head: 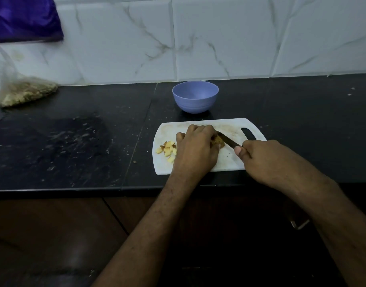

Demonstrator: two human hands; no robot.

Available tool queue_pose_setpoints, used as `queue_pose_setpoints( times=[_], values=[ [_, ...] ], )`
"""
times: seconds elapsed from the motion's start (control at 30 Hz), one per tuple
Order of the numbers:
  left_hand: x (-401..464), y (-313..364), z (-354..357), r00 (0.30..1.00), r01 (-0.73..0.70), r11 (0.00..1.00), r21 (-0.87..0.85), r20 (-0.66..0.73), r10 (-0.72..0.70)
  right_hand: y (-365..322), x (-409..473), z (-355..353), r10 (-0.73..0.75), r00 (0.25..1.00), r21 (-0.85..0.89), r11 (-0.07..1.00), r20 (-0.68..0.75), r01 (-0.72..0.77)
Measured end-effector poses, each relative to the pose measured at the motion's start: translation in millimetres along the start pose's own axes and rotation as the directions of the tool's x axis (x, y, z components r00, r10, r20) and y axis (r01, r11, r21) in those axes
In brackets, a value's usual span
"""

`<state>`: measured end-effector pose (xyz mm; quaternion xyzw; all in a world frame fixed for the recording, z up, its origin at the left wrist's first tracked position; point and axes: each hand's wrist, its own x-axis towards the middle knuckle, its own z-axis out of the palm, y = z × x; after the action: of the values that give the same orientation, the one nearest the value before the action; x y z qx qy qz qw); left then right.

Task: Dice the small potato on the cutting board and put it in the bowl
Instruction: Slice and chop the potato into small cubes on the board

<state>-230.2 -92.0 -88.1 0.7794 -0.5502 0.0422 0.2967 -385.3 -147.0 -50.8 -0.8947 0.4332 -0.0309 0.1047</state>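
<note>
Left hand (195, 148) curls over the potato (218, 141); right hand (260, 156) grips the knife (228, 140), board (229, 162) near the bench (74, 152) edge.

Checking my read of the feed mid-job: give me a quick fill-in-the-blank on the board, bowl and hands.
The right hand holds a ____.
The potato cubes lie on the board's ____ side.
The left hand steadies the uncut ____ piece.
The purple bowl holds ____ cubes.
Missing: knife; left; potato; no

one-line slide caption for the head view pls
Left hand steadies brown potato piece; right hand slices with dark knife.
</note>
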Motion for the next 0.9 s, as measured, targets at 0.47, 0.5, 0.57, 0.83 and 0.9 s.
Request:
queue_pose_setpoints(
  times=[0.47,0.5,0.57,0.83,0.9],
  values=[
    [-1.4,-2.2,2.4,0.999,0.009,1.0,0.023,-0.048,-0.008,-19.7,15.9,3.8,-0.011,0.994,-0.111,0.994,0.112,0.023],
    [-1.7,-2.7,2.4,0.999,0.018,1.0,0.016,-0.039,-0.017,-19.1,9.8,2.3,-0.005,0.992,-0.133,0.991,0.127,0.022],
    [-1.8,-1.8,1.9,0.999,0.029,1.0,0.002,-0.021,-0.029,-16.7,-1.4,-0.3,0.02,0.984,-0.159,0.987,0.178,0.009],
    [-1.5,0.0,1.3,0.999,0.046,0.997,-0.054,0.022,-0.045,4.3,-23.6,3.5,0.026,0.996,-0.085,0.996,0.08,-0.019],
    [-2.1,-0.4,1.5,0.999,0.038,0.998,-0.05,0.03,-0.037,9.7,-27.8,-4.1,0.037,0.998,-0.05,0.998,0.049,-0.034]
  ],
)
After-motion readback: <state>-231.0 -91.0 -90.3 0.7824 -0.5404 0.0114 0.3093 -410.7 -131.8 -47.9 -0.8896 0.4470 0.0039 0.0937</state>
